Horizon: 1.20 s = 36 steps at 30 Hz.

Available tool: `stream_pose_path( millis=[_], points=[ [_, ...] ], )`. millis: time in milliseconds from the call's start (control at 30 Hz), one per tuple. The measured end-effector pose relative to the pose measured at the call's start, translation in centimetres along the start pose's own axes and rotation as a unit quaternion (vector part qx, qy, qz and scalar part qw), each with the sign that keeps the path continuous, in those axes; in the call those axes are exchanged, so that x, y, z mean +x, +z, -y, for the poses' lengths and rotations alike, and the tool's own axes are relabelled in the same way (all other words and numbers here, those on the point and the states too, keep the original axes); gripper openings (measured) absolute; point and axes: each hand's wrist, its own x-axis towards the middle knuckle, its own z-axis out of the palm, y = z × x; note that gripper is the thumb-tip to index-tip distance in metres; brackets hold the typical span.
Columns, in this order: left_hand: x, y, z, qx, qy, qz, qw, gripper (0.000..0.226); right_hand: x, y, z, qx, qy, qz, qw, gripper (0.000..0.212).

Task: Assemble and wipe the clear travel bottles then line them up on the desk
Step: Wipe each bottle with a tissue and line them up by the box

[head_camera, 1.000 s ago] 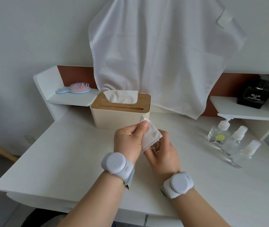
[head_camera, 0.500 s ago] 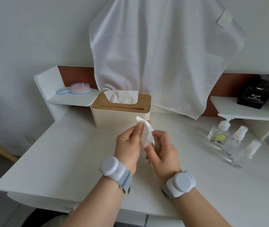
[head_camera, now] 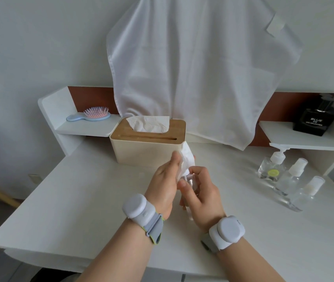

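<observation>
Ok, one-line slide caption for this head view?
Left hand wipes small clear plastic bottle, gripped by right hand, with white tissue.

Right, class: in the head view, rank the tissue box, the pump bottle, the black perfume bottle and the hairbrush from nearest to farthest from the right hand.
From the right hand:
1. tissue box, just behind the hands, centre of the desk.
2. pump bottle, on the desk to the right.
3. hairbrush, left shelf, and black perfume bottle, right shelf: too close to call.
</observation>
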Motion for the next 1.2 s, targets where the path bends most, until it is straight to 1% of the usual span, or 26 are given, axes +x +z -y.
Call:
stream_pose_path(
  millis=[100, 200, 267, 367, 500, 633, 733, 767, 833, 867, 933, 967, 1100, 1200],
  points=[
    [-0.3, 0.0, -0.1, 0.083, 0.049, 0.008, 0.995, 0.054, -0.1, -0.1, -0.1, 0.006, 0.004, 0.000, 1.000, 0.028],
    [-0.2, -0.5, -0.5, 0.189, 0.103, -0.029, 0.976, 0.049, 0.0, 0.0, -0.3, -0.024, 0.006, -0.003, 1.000, 0.037],
    [-0.3, -0.8, -0.5, 0.219, 0.118, -0.047, 0.967, 0.046, 0.2, 0.1, -0.4, -0.038, 0.008, -0.007, 0.999, 0.034],
    [-0.2, -1.0, -0.3, 0.230, 0.132, -0.069, 0.962, 0.045, 0.3, 0.1, -0.6, -0.042, 0.007, -0.010, 0.999, 0.025],
    [-0.5, -1.1, 0.1, 0.166, 0.136, -0.079, 0.973, 0.040, 0.2, 0.2, -0.6, -0.035, 0.002, -0.009, 0.999, 0.022],
    [-0.7, -1.2, 0.0, 0.112, 0.121, -0.041, 0.985, 0.036, 0.3, 0.1, -0.5, -0.011, 0.008, -0.028, 1.000, 0.024],
    [-0.9, -1.3, -0.4, 0.100, 0.114, -0.011, 0.988, 0.020, 0.3, 0.1, -0.4, -0.014, 0.013, -0.037, 0.999, 0.026],
    [-0.9, -1.4, -0.4, 0.099, 0.111, -0.008, 0.989, 0.020, 0.3, 0.1, -0.4, -0.019, 0.013, -0.036, 0.999, 0.027],
    [-0.8, -1.5, -0.5, 0.086, 0.101, -0.010, 0.991, 0.022, 0.3, 0.1, -0.5, -0.032, 0.015, -0.030, 0.999, 0.026],
    [-0.7, -1.6, -0.6, 0.072, 0.087, -0.014, 0.993, 0.027, 0.3, 0.1, -0.5, -0.037, 0.017, -0.026, 0.999, 0.025],
    [-0.6, -1.8, -0.6, 0.038, 0.041, -0.029, 0.998, 0.050, 0.2, 0.1, -0.5, -0.048, 0.022, -0.023, 0.998, 0.024],
    [-0.5, -1.9, -0.6, 0.022, 0.019, -0.032, 0.999, 0.055, 0.2, 0.1, -0.4, -0.054, 0.024, -0.024, 0.998, 0.026],
    [-0.3, -1.6, -0.9, -0.042, -0.027, -0.031, 0.998, 0.040, 0.1, 0.2, -0.2, -0.069, 0.021, -0.025, 0.997, 0.037],
    [-0.1, -1.1, -0.6, -0.060, -0.015, -0.019, 0.998, 0.040, 0.1, 0.2, -0.1, -0.076, 0.013, -0.021, 0.997, 0.038]
  ],
)
